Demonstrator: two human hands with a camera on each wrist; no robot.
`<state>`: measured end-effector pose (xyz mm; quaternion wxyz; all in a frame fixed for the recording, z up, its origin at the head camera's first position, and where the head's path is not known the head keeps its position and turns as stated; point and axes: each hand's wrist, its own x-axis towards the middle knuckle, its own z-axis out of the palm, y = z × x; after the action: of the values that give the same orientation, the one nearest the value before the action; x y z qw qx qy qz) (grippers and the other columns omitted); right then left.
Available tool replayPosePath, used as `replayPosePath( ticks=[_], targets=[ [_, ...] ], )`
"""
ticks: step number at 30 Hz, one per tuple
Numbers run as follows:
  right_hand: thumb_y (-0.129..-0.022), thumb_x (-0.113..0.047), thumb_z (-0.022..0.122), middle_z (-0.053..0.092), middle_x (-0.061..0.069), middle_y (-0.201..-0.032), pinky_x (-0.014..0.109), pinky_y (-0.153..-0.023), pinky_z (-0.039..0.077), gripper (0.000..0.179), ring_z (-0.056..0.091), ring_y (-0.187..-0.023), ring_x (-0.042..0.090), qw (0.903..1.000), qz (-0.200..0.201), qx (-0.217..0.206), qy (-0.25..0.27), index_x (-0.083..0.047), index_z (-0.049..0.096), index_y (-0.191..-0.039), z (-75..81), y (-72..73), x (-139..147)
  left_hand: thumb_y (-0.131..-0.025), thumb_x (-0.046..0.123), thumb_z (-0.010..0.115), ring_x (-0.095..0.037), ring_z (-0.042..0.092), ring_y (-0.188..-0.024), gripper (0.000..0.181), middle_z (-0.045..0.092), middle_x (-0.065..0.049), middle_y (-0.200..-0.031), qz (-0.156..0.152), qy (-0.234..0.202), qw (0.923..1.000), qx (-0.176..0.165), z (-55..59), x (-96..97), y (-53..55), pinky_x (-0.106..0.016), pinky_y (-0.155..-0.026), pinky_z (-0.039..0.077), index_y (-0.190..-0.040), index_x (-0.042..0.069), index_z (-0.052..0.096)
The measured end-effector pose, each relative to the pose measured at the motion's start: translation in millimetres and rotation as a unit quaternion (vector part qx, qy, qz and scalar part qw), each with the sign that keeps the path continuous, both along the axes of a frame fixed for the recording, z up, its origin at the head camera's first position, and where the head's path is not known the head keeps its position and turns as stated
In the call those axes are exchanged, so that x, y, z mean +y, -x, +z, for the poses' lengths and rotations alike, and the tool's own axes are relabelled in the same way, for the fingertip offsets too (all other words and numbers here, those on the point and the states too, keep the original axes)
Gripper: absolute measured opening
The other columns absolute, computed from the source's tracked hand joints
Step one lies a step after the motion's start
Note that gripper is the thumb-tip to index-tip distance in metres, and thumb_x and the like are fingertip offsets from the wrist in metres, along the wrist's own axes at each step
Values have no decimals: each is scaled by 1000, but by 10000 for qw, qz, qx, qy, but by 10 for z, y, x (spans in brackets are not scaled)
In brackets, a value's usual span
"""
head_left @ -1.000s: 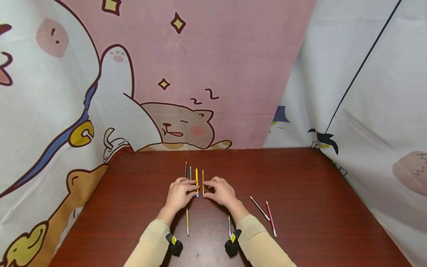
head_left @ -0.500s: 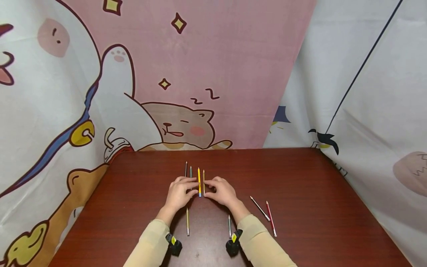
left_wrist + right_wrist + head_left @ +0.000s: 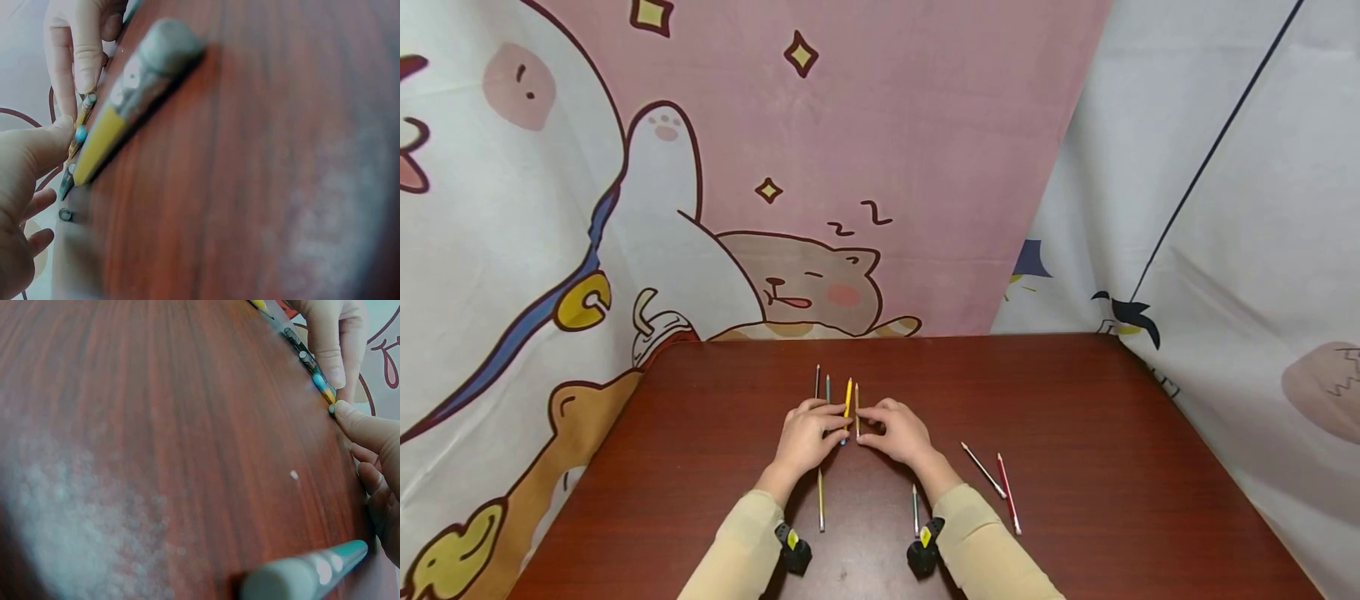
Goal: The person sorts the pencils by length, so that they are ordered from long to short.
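The desk [image 3: 1075, 408] was of red-brown wood with fine grain and a dull shine, and the pencils on it were thin and straight. The yellow pencil [image 3: 848, 396], which had a blue end, lay slightly tilted at the fingers of the left hand [image 3: 807, 435]; the gold pencil [image 3: 857, 396] lay just beside it, at the fingers of the right hand [image 3: 904, 429]. On both hands a gap showed between thumb and forefinger, but I could not tell if they pinched or only touched. A black pencil [image 3: 817, 382] and a teal pencil [image 3: 828, 387] were partly hidden by the left hand. In the left wrist view, a near pencil [image 3: 103, 144] was blurred, though its dented metal collar could be seen. A red pencil [image 3: 1008, 492] lay near the right sleeve [image 3: 985, 542], and beyond it the wood ran wide to the right edge. The far edge met a printed cloth [image 3: 940, 150].
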<state>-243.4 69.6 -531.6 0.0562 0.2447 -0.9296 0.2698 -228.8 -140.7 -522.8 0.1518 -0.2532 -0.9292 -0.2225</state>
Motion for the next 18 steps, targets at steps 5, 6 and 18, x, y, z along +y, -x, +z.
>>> replayPosePath(
  ticks=[5,6,18],
  targets=[
    [-83,-39,79,61,-5,-98,28,-68,47,45,58,-86,13,10000,-23,-10,41,-22,71,-124,16,-10,-6,-82,20,80,-33,56,-114,23,71,-3,-116,197,-9,9998,92,1,-17,-6,-55,-89,41,-105,15,80],
    [-83,-39,79,61,-5,-98,28,-68,47,45,58,-86,13,10000,-23,-15,52,-22,71,-124,21,-12,-6,-82,21,81,-32,57,-112,23,72,-3,-113,241,3,9996,124,2,-17,-7,-54,-88,41,-104,15,80],
    [-84,-40,78,60,-5,-100,28,-67,47,45,58,-86,13,9999,-84,-59,29,-23,70,-125,7,-21,-10,-79,28,83,-29,56,-103,26,68,-4,-102,322,254,9990,180,-1,11,1,-51,-83,43,-102,16,80]
  ],
)
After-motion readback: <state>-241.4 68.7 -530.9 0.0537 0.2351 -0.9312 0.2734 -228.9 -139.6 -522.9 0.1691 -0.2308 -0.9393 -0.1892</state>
